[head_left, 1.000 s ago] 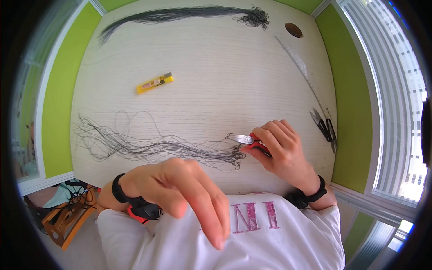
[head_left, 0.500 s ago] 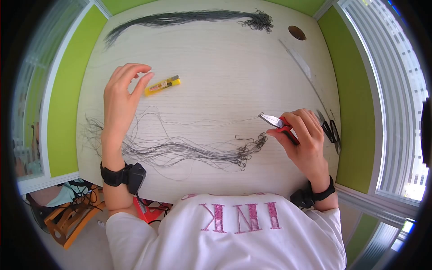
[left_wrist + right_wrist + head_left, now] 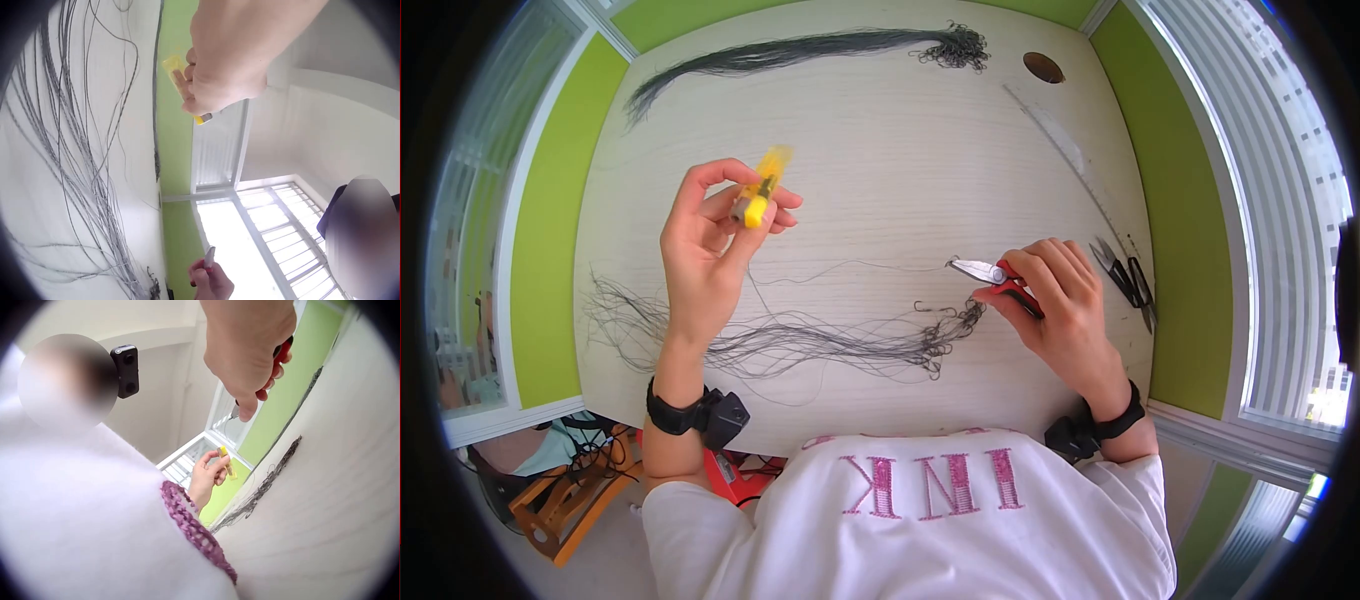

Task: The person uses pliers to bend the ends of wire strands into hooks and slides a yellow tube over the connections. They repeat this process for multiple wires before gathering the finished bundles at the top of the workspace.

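My left hand [image 3: 708, 238] pinches a yellow lighter [image 3: 757, 203] between thumb and fingers, raised over the middle left of the table. The left wrist view shows its yellow body and grey metal end from the side. In my right hand [image 3: 1055, 305] are red-handled pliers [image 3: 978, 271], their silver jaws pointing left. A small fish hook [image 3: 952, 262] sits at the jaw tips, and a thin line [image 3: 855, 264] trails left from it. Below the hands lies a loose bundle of lines [image 3: 800, 340], with dark fish hooks [image 3: 935, 345] clustered at its right end.
Along the far edge lies a second bundle of hooked lines [image 3: 800, 50]. A clear ruler [image 3: 1060, 145] and black-handled scissors [image 3: 1135, 280] lie on the right. A round hole [image 3: 1043, 67] is cut in the table near the back right corner. Green panels [image 3: 1190, 230] border the table.
My left hand has swung from near my chest to the far left, then picked the lighter up off the table. The right hand has moved right with the pliers, drawing a hook away from the bundle.
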A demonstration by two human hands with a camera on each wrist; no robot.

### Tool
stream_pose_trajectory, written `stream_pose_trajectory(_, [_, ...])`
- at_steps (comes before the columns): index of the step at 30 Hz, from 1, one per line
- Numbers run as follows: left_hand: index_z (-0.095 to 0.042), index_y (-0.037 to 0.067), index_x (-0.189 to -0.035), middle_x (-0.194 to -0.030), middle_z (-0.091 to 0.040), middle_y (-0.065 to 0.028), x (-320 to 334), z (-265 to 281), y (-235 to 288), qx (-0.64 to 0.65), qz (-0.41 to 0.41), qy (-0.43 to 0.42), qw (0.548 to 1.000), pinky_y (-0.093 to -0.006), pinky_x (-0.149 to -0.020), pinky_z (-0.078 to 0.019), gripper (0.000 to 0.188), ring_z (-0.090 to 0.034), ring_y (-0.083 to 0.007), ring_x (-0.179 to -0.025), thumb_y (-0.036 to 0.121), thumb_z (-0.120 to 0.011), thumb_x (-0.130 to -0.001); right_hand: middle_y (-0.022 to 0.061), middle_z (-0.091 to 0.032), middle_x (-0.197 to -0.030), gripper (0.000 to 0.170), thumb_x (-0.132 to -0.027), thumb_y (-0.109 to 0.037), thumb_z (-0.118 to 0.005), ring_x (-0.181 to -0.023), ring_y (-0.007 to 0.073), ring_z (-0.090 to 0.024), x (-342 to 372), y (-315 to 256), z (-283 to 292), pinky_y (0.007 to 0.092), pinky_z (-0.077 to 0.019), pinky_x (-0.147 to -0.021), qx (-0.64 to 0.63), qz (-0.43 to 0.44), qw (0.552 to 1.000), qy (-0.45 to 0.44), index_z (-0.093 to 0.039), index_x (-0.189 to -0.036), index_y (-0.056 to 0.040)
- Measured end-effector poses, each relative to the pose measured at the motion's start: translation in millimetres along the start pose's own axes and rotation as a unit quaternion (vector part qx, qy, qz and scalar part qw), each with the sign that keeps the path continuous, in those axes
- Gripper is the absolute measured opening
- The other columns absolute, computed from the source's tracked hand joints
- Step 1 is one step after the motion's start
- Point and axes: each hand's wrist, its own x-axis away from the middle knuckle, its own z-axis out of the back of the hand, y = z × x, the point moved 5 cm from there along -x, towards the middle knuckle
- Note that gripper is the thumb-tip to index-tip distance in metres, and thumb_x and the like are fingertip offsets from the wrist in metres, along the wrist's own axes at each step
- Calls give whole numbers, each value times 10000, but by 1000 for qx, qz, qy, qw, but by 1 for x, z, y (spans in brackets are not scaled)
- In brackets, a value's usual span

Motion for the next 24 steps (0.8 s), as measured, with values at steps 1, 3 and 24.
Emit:
stream_pose_trajectory(1, [-481, -5, -1209, -1026, -665, -200, 2, -10, 7, 91, -68, -38, 993, -320, -793, -533, 333, -653, -218, -882, 46, -584, -896, 47, -566, -758, 324, -704, -212, -821, -677, 220, -548, 0, 0, 0, 333, -417, -623, 0, 3, 1000, -1, -604, -877, -46])
stream_pose_trajectory(3, [-479, 0, -1203, -1024, -663, -205, 3, -19, 1, 176, -39, -66, 981, -336, -834, -523, 297, -652, -236, -900, 100, -536, -929, 45, -567, -758, 326, -703, -215, -822, -677, 218, -549, 0, -1, 1, 333, -417, -622, 2, 3, 1000, -1, -604, -877, -47])
stream_pose_trajectory(24, [-618, 11, -1131, -968, -633, -82, 30, -68, 17, -145, -128, -287, 938, -256, -661, -469, 398, -583, -154, -807, 214, -771, -825, 27, -564, -754, 338, -698, -227, -817, -663, 193, -545, -4, -14, 7, 321, -418, -620, -7, 50, 999, 11, -599, -889, -54])
